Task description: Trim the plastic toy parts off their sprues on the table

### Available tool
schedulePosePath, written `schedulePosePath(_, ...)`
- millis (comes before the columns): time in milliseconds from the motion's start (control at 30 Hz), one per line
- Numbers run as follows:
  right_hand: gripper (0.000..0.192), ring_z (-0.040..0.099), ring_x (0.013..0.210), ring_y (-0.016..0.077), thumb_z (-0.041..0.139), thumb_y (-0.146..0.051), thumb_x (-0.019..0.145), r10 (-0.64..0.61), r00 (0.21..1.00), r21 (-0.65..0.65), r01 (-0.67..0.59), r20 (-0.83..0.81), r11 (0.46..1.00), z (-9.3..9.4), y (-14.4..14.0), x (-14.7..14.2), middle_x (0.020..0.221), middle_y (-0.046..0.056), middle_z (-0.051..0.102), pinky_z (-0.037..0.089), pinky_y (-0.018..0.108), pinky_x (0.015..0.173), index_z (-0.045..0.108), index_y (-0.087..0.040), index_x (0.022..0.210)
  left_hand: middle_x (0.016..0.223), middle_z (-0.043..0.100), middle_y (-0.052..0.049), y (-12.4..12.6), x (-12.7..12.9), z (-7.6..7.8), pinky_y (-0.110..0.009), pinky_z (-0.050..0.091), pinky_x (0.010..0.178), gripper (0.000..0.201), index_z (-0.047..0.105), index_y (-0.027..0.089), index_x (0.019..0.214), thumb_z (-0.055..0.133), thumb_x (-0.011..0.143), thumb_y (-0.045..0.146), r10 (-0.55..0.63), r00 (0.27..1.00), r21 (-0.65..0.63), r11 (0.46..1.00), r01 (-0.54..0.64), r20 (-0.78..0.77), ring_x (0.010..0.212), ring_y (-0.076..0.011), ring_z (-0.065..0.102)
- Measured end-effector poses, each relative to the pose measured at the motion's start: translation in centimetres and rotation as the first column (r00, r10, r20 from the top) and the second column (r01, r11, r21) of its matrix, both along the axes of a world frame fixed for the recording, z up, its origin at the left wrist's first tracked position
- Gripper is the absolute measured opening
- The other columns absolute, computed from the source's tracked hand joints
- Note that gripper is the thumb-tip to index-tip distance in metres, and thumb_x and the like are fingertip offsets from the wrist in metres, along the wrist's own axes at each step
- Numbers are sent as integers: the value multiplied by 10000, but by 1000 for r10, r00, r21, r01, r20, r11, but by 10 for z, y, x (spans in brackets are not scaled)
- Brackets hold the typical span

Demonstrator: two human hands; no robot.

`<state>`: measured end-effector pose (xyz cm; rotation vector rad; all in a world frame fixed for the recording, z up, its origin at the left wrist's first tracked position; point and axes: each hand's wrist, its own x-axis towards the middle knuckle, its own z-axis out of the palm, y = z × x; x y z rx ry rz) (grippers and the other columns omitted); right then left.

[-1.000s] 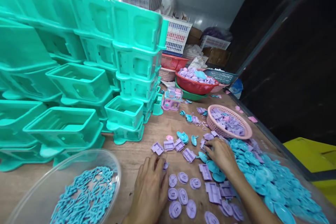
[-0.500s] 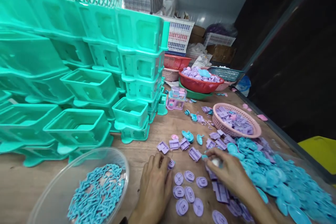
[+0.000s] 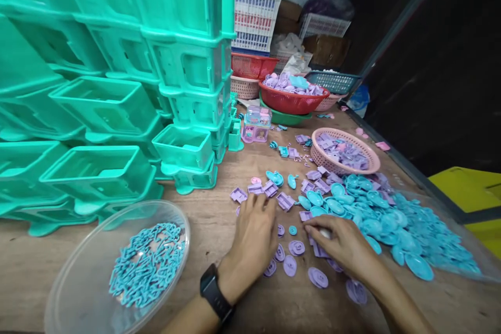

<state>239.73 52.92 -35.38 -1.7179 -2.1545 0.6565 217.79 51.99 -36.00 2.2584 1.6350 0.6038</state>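
The wooden surface (image 3: pixel 219 214) is bounded on the right by a dark raised edge (image 3: pixel 407 172), and on the left by stacked green plastic housings (image 3: pixel 117 88) that reach close to the working area. Open room is limited to a strip of bare wood between the clear bowl (image 3: pixel 66 282) and the hands. The left hand (image 3: pixel 254 235) is laid palm down on the surface, fingers bent over small purple parts; a black wristband (image 3: pixel 213 292) is worn on its wrist. Whether anything is held in its grip cannot be told. The right hand (image 3: pixel 338 242) is placed just beside it, fingertips drawn together around a small pale piece, which is only partly visible. The purple discs (image 3: pixel 291 263) are scattered on the wood between and in front of both hands: flat, oval, matte moulded plastic with raised ridges on the face. Rectangular purple frames (image 3: pixel 258 190) are set in a loose row just beyond the left hand. A heap of glossy blue oval shells (image 3: pixel 391 219) is spread to the right, touching the right hand's area. The clear bowl is filled with thin blue hook-shaped pieces (image 3: pixel 146 263). A pink woven basket (image 3: pixel 366 167) with purple parts is located further back.
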Motion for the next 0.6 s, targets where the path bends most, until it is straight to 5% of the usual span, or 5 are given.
schedulePosePath(233,336,722,881,263,503,-413,868,-265,960,321,225,86,920,8,22,42,932,68,791,536,361,806,790,-240,901,1508,472,-143,33,54,-1,-678,437,1030,499,548,290,1395,480,937,105,-286,956,97,952,291,-66,1364,-389,421)
schedulePosePath(433,302,698,919,292,552,-341,861,-347,891,380,225,292,897,2,35,82,949,113,765,510,397,849,801,-200,957,1321,593,-180,33,54,-11,-641,462,970,274,699,198,1103,513,920,116,-162,976,95,980,177,-148,1246,-389,503)
schedulePosePath(600,300,679,928,260,535,-319,906,-311,900,351,197,306,915,1,50,84,950,90,762,482,359,867,811,-217,962,1291,611,-194,34,42,-7,-621,460,937,229,716,160,1016,524,896,129,-70,978,54,995,82,-196,1227,-416,500)
